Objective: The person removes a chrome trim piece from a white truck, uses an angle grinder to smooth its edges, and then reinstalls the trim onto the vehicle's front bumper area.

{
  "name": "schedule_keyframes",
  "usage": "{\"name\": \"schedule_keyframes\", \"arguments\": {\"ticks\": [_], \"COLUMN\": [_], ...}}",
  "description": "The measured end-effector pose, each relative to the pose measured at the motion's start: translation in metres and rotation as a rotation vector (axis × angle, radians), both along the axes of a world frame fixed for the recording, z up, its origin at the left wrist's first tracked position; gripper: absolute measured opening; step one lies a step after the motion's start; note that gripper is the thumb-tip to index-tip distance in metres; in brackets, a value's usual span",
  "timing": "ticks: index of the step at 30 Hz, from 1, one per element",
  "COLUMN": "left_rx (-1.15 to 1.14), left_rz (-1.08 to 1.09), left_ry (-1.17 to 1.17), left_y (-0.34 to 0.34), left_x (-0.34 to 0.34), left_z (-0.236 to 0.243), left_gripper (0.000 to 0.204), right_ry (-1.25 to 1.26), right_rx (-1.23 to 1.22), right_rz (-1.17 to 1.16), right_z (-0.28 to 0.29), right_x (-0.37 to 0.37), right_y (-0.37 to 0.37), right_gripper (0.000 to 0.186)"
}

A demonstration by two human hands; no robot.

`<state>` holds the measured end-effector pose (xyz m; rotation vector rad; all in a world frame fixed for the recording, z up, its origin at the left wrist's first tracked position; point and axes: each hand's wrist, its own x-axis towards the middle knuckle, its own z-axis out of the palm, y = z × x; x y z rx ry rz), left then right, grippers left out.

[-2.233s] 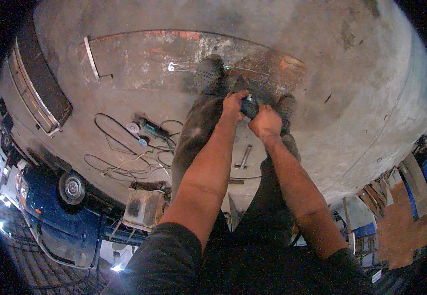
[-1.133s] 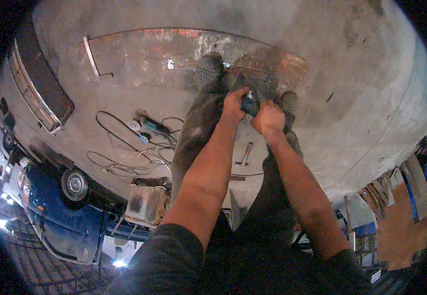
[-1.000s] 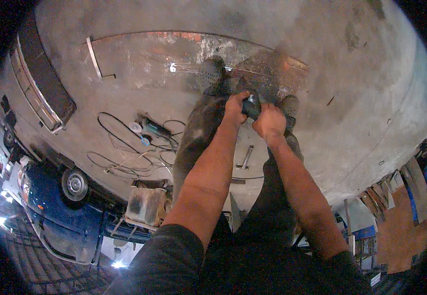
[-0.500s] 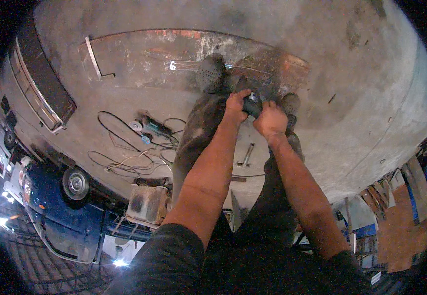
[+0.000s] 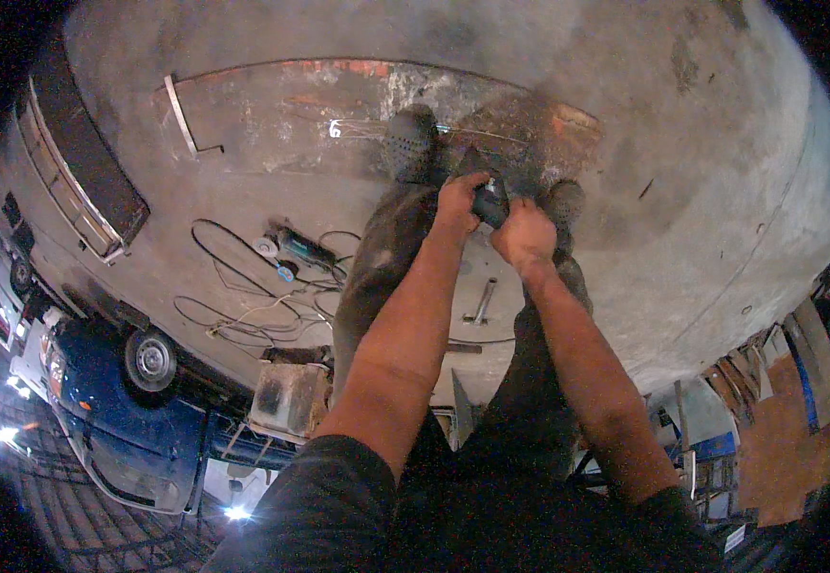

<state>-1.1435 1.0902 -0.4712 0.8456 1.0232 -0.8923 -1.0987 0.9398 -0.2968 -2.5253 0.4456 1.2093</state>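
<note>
My left hand (image 5: 458, 205) and my right hand (image 5: 528, 239) are wrapped round a dark power tool (image 5: 488, 201), apparently an angle grinder, between my legs. Its front end is low over a worn, rusty metal plate (image 5: 272, 119) lying on the floor; whether it touches is unclear. My left shoe (image 5: 410, 143), dark and perforated, stands on the plate; my right shoe (image 5: 566, 201) is at its near edge. Thin rods or lines and a white mark run across the plate by my left shoe, and a narrow angled metal bar (image 5: 179, 113) rests across its left part.
A green grinder (image 5: 310, 250) lies at left among tangled cords (image 5: 248, 320), near a small metal piece (image 5: 482, 301). A long dark frame (image 5: 85, 162), a blue vehicle (image 5: 128, 430) and a soot-marked box (image 5: 286, 396) stand left. Boards and sheets (image 5: 783, 420) lean at right.
Both hands keep their grip on the dark tool with only slight shifts. The view moves a little; the other things stay where they were.
</note>
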Motion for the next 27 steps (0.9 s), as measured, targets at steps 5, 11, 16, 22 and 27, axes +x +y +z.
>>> {"name": "schedule_keyframes", "arguments": {"ticks": [5, 11, 16, 22, 27], "left_rx": [0.078, -0.056, 0.085, 0.014, 0.06], "left_rz": [-0.02, 0.183, 0.124, 0.065, -0.01], "left_ry": [0.104, 0.295, 0.236, 0.254, 0.243], "left_y": [-0.027, -0.027, -0.035, -0.028, -0.029], "left_x": [0.051, 0.057, 0.061, 0.056, 0.057], "left_z": [0.066, 0.07, 0.083, 0.051, 0.036], "left_gripper": [0.025, 0.025, 0.025, 0.027, 0.029], "right_ry": [0.025, 0.057, 0.044, 0.087, 0.204], "right_rx": [-0.007, -0.025, 0.018, 0.011, 0.007], "right_rz": [-0.073, -0.081, -0.042, -0.112, -0.236], "right_z": [-0.005, -0.004, -0.005, -0.004, -0.005], "right_x": [-0.006, -0.007, -0.005, -0.007, 0.0], "right_y": [-0.006, -0.002, -0.011, -0.001, 0.004], "right_gripper": [0.033, 0.038, 0.041, 0.042, 0.042]}}
